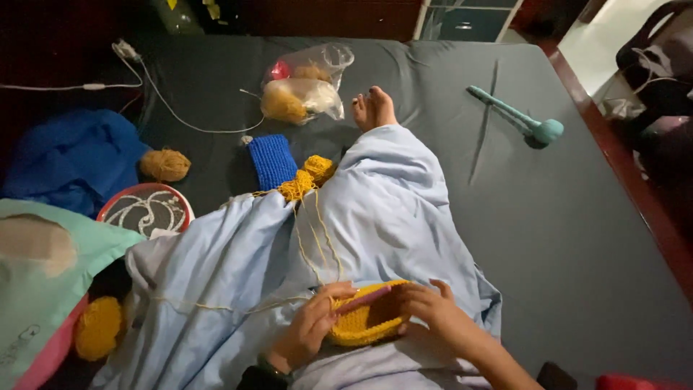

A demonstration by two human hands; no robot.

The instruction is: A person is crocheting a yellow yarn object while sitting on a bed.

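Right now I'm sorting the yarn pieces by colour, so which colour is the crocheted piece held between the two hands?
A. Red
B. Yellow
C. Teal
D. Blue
B: the crocheted piece held between the left hand and the right hand is yellow, with a pink crochet hook across it; the blue knitted piece lies farther up the bed.

Bare bed sheet (577, 238) right of legs; yarn ball (165, 165), round tin (146, 207) crowd left.
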